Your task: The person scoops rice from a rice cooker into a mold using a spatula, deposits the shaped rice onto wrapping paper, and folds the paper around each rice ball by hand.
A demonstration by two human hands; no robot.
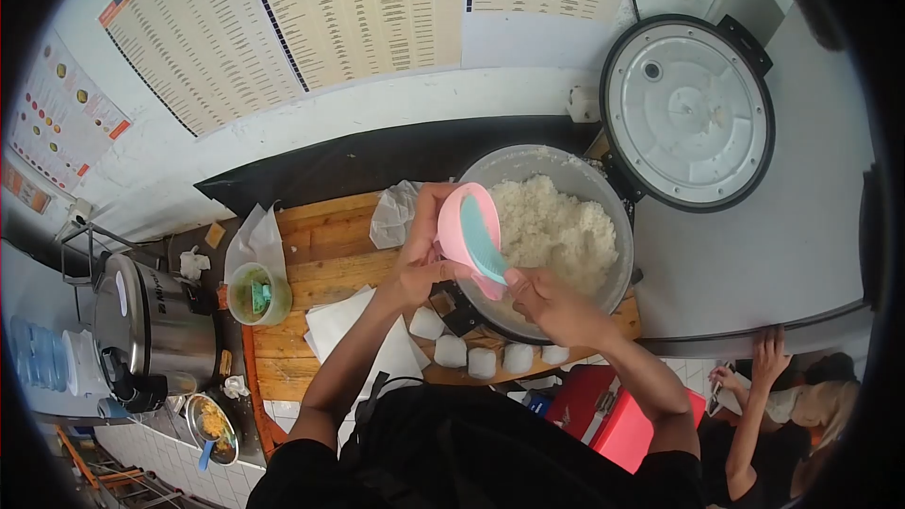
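So the left hand (426, 250) has the pink cup (454, 226), fingers curled round its side and tipped so the open part faces right, and the right hand (558, 306) has a narrow pinch on the lower end of the teal paddle (479, 231), which lies against the cup's opening. Both are up over the left side of the big pot (479, 168), well, its near-left part anyway, and the pot has a load of white rice (570, 226) in it. Can't tell if the cup has any rice inside, the paddle covers most of the opening. The round lid (686, 113) stands open to the right of the pot. Along the near edge of the wooden table (302, 250) there's a row of white blocks (482, 363), just beside the pot, with white paper (363, 335) to the left of them and a crumpled plastic bag (393, 215) farther back. Over at the table's left end sits a tub (279, 300) with something green in it, then a closed cooker (179, 320) and a bowl (229, 448) of orange food. Red box (617, 419) down below the table, and another person (759, 415) off at lower right, well apart from these hands
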